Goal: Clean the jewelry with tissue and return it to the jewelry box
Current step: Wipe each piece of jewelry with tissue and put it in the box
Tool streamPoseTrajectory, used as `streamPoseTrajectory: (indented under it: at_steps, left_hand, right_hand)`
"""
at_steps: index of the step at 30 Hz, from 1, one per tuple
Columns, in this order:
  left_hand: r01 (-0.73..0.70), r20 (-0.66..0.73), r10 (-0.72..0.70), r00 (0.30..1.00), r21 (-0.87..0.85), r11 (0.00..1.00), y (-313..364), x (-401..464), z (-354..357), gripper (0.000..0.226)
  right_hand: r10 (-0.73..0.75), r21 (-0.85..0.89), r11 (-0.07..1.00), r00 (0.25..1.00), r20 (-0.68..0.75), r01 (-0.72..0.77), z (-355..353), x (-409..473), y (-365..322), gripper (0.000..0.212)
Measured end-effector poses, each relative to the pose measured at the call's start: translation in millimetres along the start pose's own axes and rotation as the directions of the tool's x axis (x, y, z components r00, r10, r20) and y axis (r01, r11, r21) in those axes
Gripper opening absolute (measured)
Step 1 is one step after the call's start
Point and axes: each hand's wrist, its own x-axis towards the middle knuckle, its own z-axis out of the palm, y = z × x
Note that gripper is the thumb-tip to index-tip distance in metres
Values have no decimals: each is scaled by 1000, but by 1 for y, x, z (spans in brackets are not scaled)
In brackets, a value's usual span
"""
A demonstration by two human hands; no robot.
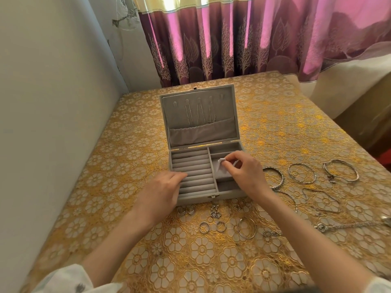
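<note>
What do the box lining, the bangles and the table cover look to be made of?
Box lining: grey, matte, soft nap, probably velvet or suede-like fabric. Bangles: silver-coloured metal, going by the bright glints; which metal cannot be told. Table cover: gold and white floral lace pattern with some sheen, perhaps plastic or coated fabric.

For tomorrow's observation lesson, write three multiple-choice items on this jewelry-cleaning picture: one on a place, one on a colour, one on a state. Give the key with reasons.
1. Where do the three large bangles lie?
A. on the cloth right of the jewelry box
B. inside the box
C. left of the box

2. What colour is the lining of the jewelry box?
A. red
B. grey
C. blue

3. What is the right hand doing?
A. lying flat on the table
B. pinching a small white tissue
C. closing the lid

Key: 1 A, they rest on the golden tablecloth right of the box. 2 B, rolls and compartments are grey. 3 B, the tissue sits between its fingertips over the open box.
</note>
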Motion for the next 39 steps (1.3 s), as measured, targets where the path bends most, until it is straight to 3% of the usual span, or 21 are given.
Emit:
streamPoseTrajectory:
  at_steps: [5, 8, 12, 16, 20, 23, 27, 30, 32, 39]
  left_hand:
    - [35, -91, -40, 995, -48, 998, 18, -13, -7, 30]
    - [59, -136, -87, 987, -197, 979, 39, -34, -5, 19]
    - [128, -86, -162, 983, -309, 942, 65, -64, 16, 21]
    - [199, -37, -220, 975, -301, 933, 78, -74, 32, 35]
    - [244, -39, -281, 959, -388, 889, 80, -73, 34, 26]
    - [281, -58, -366, 929, -534, 797, 78, -75, 28, 13]
    - [352, 81, -498, 864, -803, 481, 84, -83, 15, 13]
    - [343, 128, -504, 854, -867, 362, 91, -88, 15, 10]
    - [319, 96, -511, 854, -873, 370, 91, -89, 18, 10]
    - [159, -119, -404, 907, -792, 590, 89, -92, 26, 18]
  right_hand:
    - [26, 135, 991, 999, -38, -20, -9, -20, -13, 1]
    - [101, 241, 966, 995, -1, -98, -9, -51, -21, 3]
    - [170, 346, 924, 985, 12, -164, -9, -98, -29, 9]
    - [218, 387, 898, 976, 19, -208, -8, -132, -34, 14]
    - [246, 416, 877, 969, 36, -238, -6, -145, -37, 14]
    - [251, 449, 858, 966, 56, -249, -5, -148, -40, 13]
    - [230, 459, 853, 968, 99, -249, 0, -151, -43, 10]
    - [198, 444, 866, 973, 121, -231, 3, -154, -45, 12]
    - [193, 433, 871, 972, 134, -232, 4, -154, -45, 12]
    - [166, 362, 903, 965, 204, -232, 8, -153, -41, 12]
